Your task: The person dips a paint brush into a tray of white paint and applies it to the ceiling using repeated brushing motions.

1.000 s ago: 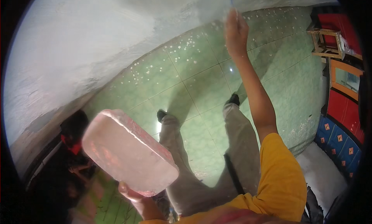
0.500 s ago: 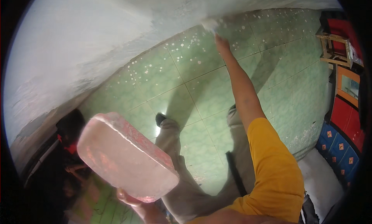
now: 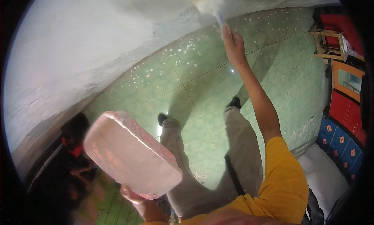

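Clasping a blurred brush beyond the pink tub, the right hand reached out while the left hand gripped the tub, its fingers mostly hidden.

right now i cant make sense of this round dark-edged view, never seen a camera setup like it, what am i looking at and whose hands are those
There is no machine here, just a person with two bare hands. Every picture comes from one wide fisheye camera worn on that person's head, looking down, so straight edges bend near the rim.

The left hand holds a pale pink tub. The right hand reaches forward, gripping a brush by its handle; its bristles are blurred against the pale wall, and I can't tell whether they touch it. Below is a green tiled floor with white spots, and a wooden stool stands at the right.
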Tool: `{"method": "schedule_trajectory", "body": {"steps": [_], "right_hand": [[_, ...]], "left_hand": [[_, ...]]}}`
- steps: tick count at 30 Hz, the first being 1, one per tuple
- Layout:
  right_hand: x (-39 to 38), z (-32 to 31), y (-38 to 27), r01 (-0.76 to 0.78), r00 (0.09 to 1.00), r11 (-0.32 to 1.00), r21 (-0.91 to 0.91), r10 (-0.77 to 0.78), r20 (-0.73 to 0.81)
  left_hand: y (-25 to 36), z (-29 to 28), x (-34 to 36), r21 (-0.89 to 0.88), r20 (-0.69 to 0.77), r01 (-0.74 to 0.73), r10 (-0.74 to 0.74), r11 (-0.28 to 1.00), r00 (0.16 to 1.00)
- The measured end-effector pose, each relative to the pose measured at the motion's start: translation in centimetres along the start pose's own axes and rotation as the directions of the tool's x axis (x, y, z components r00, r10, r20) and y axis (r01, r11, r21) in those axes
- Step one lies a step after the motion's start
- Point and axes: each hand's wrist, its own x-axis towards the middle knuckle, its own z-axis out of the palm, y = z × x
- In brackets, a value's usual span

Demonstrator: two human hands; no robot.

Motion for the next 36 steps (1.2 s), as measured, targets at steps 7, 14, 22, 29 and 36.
{"method": "schedule_trajectory", "body": {"steps": [7, 14, 22, 29, 36], "right_hand": [[4.4, 6.5, 10.8, 0.104, 0.992, 0.989, 0.108, -0.096, -0.079], [2.0, 12.4, 26.6, -0.334, 0.924, 0.868, -0.368, 0.378, 0.053], [6.6, 13.5, 21.0, -0.548, 0.826, 0.826, -0.129, 0.559, 0.076], [5.3, 4.2, 4.7, -0.304, 0.948, 0.93, -0.207, 0.317, 0.032], [-3.4, -8.9, -22.9, -0.129, 0.984, 0.99, 0.057, 0.12, 0.13]], "left_hand": [[-2.3, -3.9, 1.3, 0.028, -0.114, -0.093, 0.096, 0.995, 0.989], [-5.0, -11.1, 1.8, 0.287, -0.337, -0.181, 0.276, 0.941, 0.9], [-4.6, -10.7, 1.3, 0.432, -0.141, -0.239, 0.327, 0.87, 0.935], [2.3, 0.0, -1.1, 0.004, 0.078, -0.011, 0.011, 1.0, 0.997], [9.2, 1.6, -6.0, 0.129, 0.078, -0.024, 0.014, 0.991, 0.997]]}}
